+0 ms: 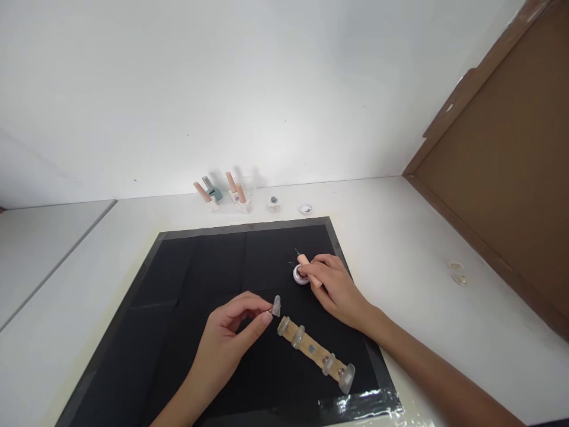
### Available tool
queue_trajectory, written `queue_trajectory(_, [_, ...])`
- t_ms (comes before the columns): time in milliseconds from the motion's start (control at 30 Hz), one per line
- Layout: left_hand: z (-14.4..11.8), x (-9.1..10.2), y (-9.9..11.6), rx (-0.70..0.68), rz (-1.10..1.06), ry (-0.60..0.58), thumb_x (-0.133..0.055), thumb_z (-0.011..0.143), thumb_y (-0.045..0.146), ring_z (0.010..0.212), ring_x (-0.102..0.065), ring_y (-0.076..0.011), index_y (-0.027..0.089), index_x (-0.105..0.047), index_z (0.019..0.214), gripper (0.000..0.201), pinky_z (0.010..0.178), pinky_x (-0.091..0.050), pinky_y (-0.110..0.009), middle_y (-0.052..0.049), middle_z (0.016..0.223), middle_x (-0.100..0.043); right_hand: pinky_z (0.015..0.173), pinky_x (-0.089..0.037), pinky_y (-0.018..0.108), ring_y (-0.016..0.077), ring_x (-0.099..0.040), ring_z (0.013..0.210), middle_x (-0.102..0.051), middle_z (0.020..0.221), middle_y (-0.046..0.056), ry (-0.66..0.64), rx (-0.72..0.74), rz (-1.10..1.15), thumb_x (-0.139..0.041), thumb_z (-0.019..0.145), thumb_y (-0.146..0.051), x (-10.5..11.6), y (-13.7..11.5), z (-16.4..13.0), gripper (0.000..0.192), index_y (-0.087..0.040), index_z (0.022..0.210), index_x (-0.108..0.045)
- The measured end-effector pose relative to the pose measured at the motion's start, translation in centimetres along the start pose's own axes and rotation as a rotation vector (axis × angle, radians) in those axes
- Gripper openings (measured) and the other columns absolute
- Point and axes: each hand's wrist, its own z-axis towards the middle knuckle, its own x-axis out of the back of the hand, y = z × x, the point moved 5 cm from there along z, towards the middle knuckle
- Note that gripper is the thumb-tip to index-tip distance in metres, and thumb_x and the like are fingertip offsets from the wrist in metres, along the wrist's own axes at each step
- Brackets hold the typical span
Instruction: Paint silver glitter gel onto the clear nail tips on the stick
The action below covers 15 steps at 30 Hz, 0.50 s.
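A black mat [200, 308] is covering the white table [422, 249], and a brown cardboard panel [502, 166] is leaning at the right. On the mat, a wooden strip [311, 349] is lying diagonally, carrying several clear nail tips along its length. The right hand [333, 287] is resting on the mat beyond the strip, with its fingers closed around a short peach-handled tool [307, 268] whose end is meeting a small round dish [300, 275]. The left hand [231, 332] is pinching a single clear nail tip [276, 306] between thumb and forefinger, holding it just above the near end of the strip. The tip is judged very light, thin, smooth and somewhat flexible; it is best gripped by its edges at the narrow base. Small stands [222, 194] are sitting along the wall.
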Motion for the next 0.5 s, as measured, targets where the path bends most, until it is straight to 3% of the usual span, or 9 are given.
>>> queue_trajectory(500, [0.02, 0.08, -0.19, -0.008, -0.017, -0.036, -0.066, 0.078, 0.019, 0.069, -0.058, -0.0128, 0.023, -0.073, 0.077, 0.007, 0.063, -0.045, -0.021, -0.001, 0.074, -0.066, 0.081, -0.041, 0.043, 0.0241, -0.052, 0.086, -0.068, 0.086, 0.006, -0.055, 0.055, -0.086, -0.039, 0.09, -0.008, -0.56, -0.31, 0.54, 0.025, -0.021, 0.103, -0.056])
